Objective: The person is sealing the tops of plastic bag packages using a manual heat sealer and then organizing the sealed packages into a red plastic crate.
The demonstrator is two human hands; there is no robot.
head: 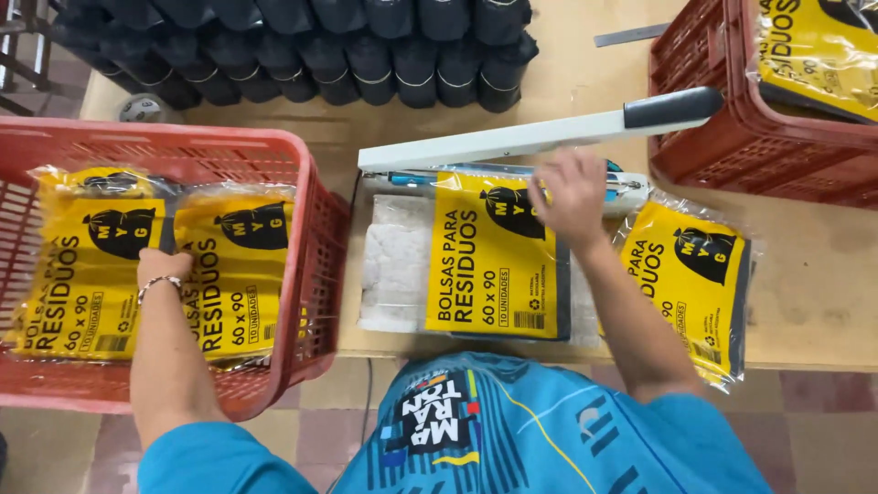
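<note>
Beside the white heat sealer (540,137), the right hand (569,197) presses its fingers together on a yellow packet (494,256), while the left hand (163,267), curled, touches packets in the red crate (311,274).

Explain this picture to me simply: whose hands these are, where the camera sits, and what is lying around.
The single picture comes from a camera worn on a person's head, looking down. The left hand rests on yellow packs lying inside a red plastic basket. The right hand presses the top edge of another yellow pack under the raised arm of a white heat sealer on the wooden table. One more pack lies to the right, a second red basket stands beyond it, and dark bag rolls are stacked at the back.
</note>
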